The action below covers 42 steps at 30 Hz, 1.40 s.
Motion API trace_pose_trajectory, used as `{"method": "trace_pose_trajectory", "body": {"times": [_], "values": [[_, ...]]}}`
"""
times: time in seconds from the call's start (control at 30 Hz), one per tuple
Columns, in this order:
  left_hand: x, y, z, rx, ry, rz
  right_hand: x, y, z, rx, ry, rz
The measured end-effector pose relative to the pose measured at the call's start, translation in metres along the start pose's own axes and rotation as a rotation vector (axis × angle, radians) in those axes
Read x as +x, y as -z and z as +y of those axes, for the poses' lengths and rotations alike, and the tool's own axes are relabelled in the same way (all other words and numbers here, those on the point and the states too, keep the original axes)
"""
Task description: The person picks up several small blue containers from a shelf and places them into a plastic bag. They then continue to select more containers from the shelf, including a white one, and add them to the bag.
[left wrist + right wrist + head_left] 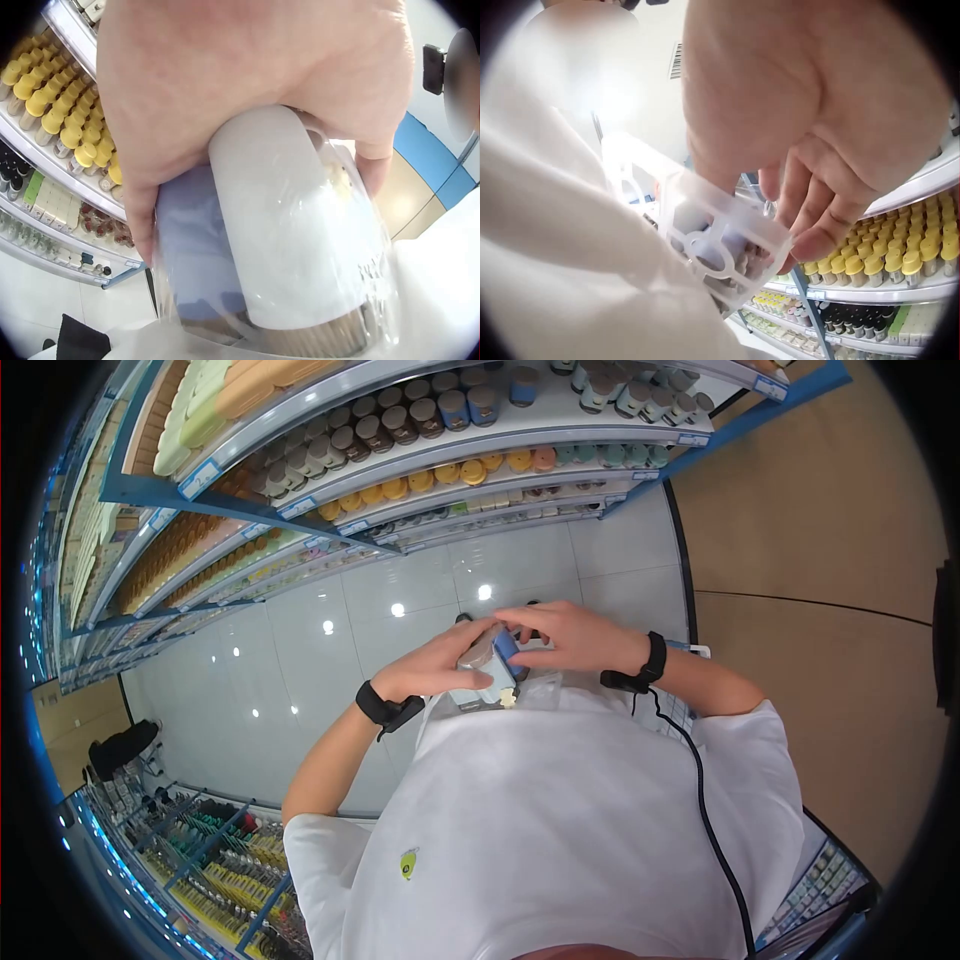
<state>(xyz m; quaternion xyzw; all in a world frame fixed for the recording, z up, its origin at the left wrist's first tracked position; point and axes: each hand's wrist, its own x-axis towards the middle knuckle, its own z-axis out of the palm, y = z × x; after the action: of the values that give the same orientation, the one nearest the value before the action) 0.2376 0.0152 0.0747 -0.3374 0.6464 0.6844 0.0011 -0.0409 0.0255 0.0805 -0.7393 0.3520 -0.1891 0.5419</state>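
In the head view my left hand (435, 663) and right hand (580, 637) meet in front of the shirt, around a small clear plastic basket (757, 225) with cut-out walls. A white-wrapped cylinder (277, 225) lies in it beside a blue-wrapped cylinder (196, 240); both show brownish ends. My left hand arches over the two, its fingers on one side and its thumb on the other, gripping the white cylinder. The right fingers curl at the basket's corner in the right wrist view, while the thumb reaches down behind its wall.
A blue-framed shelf unit (440, 445) stands ahead, stocked with brown, blue and white-wrapped cylinders and yellow-capped bottles (874, 266). Pale floor tiles (390, 580) lie below. A black cable (690, 745) runs from the right wrist. Another goods rack (215, 850) stands at lower left.
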Motion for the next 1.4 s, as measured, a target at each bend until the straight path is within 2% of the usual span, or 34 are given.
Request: {"method": "trace_pose_trajectory", "body": {"times": [0.07,0.2,0.27,0.3,0.37,0.4,0.47,0.6,0.67,0.8,0.9,0.97,1.1,1.27,1.4], "values": [[0.005,0.000,0.000,-0.052,-0.050,-0.035,0.001,-0.008,0.003,0.045,0.018,0.007],[0.006,0.002,0.003,0.012,-0.007,0.007,0.001,-0.007,-0.001,0.038,0.003,0.042],[0.005,0.001,0.004,0.029,-0.056,0.034,-0.002,-0.005,-0.003,0.084,-0.143,0.081],[0.005,0.000,0.003,0.029,-0.055,0.033,-0.004,-0.005,-0.002,0.085,-0.143,0.082],[0.005,-0.001,0.000,0.009,-0.078,0.058,-0.008,-0.003,0.004,0.352,-0.248,0.005],[0.004,-0.002,-0.002,0.008,-0.076,0.057,-0.011,-0.002,0.012,0.354,-0.249,0.005],[0.003,-0.002,-0.005,-0.001,-0.157,0.082,-0.013,0.000,0.025,0.053,-0.071,-0.102],[0.002,-0.003,-0.006,-0.036,-0.165,0.080,-0.014,0.005,0.014,0.063,-0.118,-0.165],[0.002,-0.004,-0.005,-0.052,-0.203,0.082,-0.012,0.003,0.006,0.051,-0.171,-0.112],[0.000,-0.005,0.005,-0.051,-0.162,0.112,-0.007,-0.001,0.004,0.100,-0.155,-0.083],[0.002,-0.005,-0.002,-0.056,-0.182,0.105,-0.007,0.001,-0.002,0.005,-0.243,-0.141],[0.003,-0.004,-0.004,-0.059,-0.183,0.072,-0.010,-0.001,-0.004,-0.136,-0.041,0.031],[0.005,0.000,-0.012,-0.060,-0.192,0.038,-0.003,0.003,-0.022,-0.027,-0.037,-0.047],[0.003,0.002,-0.005,-0.023,-0.139,-0.023,-0.001,-0.003,-0.029,0.189,-0.172,-0.017],[0.004,0.001,-0.006,0.086,-0.192,0.012,0.002,-0.009,-0.031,0.182,-0.080,0.017]]}}
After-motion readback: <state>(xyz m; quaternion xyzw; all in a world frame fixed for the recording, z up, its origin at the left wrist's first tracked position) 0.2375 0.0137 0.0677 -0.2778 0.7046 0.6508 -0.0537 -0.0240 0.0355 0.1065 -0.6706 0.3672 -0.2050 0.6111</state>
